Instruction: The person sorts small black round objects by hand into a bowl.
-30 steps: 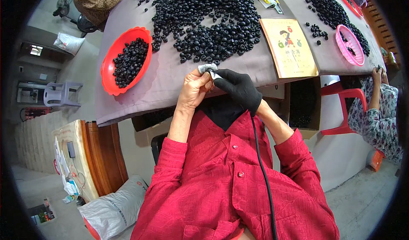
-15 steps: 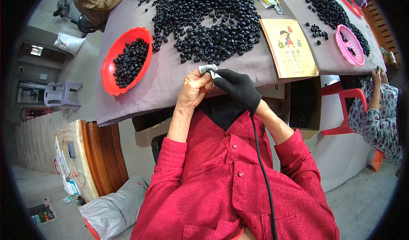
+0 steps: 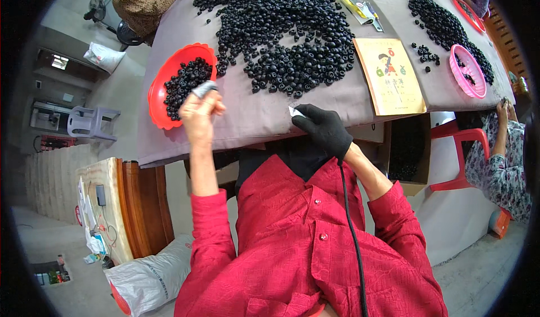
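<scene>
My left hand (image 3: 198,116) is bare except for a grey covering (image 3: 205,88) on one finger. Raised at the right edge of a red scalloped bowl (image 3: 160,108), it is smeared by motion, so whether its fingers hold anything is unclear. Inside the bowl lie small black round pieces (image 3: 185,82), some showing a pale ring or hole. My right hand (image 3: 325,129), in a black glove, is closed near the table's front edge. Between its thumb and fingers a small whitish pointed piece (image 3: 294,112) sticks out. A large heap of the black pieces (image 3: 298,64) spreads beyond both hands.
A yellow booklet (image 3: 390,83) lies right of the heap, with a packaged yellow-handled tool (image 3: 361,9) behind it. Farther right is a pink basket (image 3: 467,72) beside more black pieces. Another person's hands (image 3: 502,110) are at the right table edge. A dark cord (image 3: 353,227) hangs over my shirt.
My left hand has parted from the right and swung left to the red bowl. My right hand stays near the table edge, still closed. The whole view has shifted slightly.
</scene>
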